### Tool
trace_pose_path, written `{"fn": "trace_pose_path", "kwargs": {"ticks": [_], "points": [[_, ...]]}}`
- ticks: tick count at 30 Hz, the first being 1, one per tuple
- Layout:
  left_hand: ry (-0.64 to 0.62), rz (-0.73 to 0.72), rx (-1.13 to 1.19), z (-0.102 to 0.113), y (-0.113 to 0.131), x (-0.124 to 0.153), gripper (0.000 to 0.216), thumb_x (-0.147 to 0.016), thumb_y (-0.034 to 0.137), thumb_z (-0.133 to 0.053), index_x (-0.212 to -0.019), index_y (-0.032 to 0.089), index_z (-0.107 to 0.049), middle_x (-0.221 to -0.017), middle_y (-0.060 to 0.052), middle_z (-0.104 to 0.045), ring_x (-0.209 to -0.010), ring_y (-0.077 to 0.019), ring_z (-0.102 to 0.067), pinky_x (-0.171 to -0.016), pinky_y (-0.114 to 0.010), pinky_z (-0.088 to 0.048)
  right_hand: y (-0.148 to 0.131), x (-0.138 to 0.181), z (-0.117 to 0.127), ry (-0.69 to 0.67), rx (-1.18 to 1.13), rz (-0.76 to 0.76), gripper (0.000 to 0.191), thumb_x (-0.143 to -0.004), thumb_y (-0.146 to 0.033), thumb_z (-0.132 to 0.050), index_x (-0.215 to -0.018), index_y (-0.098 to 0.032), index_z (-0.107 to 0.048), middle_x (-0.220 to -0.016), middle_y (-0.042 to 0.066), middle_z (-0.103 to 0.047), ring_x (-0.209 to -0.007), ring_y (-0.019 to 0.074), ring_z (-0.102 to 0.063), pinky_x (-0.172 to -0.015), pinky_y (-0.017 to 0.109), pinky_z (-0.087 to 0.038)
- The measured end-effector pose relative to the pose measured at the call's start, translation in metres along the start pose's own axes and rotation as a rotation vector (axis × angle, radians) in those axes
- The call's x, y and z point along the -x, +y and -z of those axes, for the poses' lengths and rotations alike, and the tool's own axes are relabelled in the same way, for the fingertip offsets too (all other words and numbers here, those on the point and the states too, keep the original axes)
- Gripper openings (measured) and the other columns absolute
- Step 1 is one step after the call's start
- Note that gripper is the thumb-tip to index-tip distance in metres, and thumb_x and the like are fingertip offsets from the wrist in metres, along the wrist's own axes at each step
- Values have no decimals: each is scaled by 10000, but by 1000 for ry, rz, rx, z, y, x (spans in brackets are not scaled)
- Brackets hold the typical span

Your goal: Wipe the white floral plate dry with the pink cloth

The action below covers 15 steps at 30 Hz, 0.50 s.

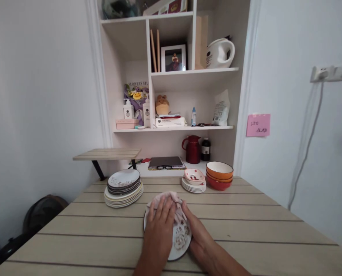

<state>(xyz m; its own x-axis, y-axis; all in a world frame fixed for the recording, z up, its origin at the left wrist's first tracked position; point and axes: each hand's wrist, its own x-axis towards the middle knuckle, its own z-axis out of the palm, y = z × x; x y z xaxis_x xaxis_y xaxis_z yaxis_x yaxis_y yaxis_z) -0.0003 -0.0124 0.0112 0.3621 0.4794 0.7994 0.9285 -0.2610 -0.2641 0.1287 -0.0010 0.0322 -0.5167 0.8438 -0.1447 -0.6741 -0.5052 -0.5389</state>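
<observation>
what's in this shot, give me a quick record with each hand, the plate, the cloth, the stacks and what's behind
left hand: laid on the cloth, over the plate
right hand: at the plate's right edge, fingertips by the cloth
plate: round, pale, flower-patterned, partly covered
cloth: pale pink, crumpled, over the plate's far part
left stack: dark-edged plates atop lighter plates
right stacks: small dishes; beside them, orange and red bowls
behind: red jug beside a dark bottle
</observation>
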Motion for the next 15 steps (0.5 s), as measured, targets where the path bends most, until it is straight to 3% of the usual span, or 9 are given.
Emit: {"fn": "trace_pose_path", "kwargs": {"ticks": [3, 5, 11, 15], "points": [[22, 111, -62, -5, -6, 2, 487, -847, 49, -415, -1286, 192, -569, -1379, -53, -565, -1290, -236, -483, -1086, -480, -360, -4, -1, 1, 43, -34, 30, 584, -845, -509, -583, -1226, -68, -613, -1044, 165, -750, -1050, 255, -677, -992, 401, -458], [51, 88, -47, -8, -7, 5, 454, -845, 45, -404, -1228, 175, -609, -1318, -65, -615, -1231, -231, -538, -1041, -447, -418, -12, -3, 5, 78, -72, 46, 609, -839, -527, -580, -1232, -61, -605, -1045, 178, -747, -1055, 272, -674, -986, 426, -463], [28, -230, 210, 1, 13, 8, 366, -909, 170, -432, -1229, 214, -604, -1295, -29, -632, -1197, -178, -561, -1009, -336, -460, -43, -3, 21, 152, -151, 147, 602, -826, -561, -577, -1190, -84, -621, -1014, 173, -753, -979, 298, -700, -892, 453, -530], [-63, -365, 304, 13, 17, 0, 469, -931, 262, -448, -1400, 248, -445, -1425, 1, -522, -1312, -141, -450, -1094, -299, -369, -37, 1, 15, 124, -103, -37, 696, -771, -640, -596, -1131, -45, -638, -921, 190, -760, -887, 298, -722, -796, 423, -576]]}}
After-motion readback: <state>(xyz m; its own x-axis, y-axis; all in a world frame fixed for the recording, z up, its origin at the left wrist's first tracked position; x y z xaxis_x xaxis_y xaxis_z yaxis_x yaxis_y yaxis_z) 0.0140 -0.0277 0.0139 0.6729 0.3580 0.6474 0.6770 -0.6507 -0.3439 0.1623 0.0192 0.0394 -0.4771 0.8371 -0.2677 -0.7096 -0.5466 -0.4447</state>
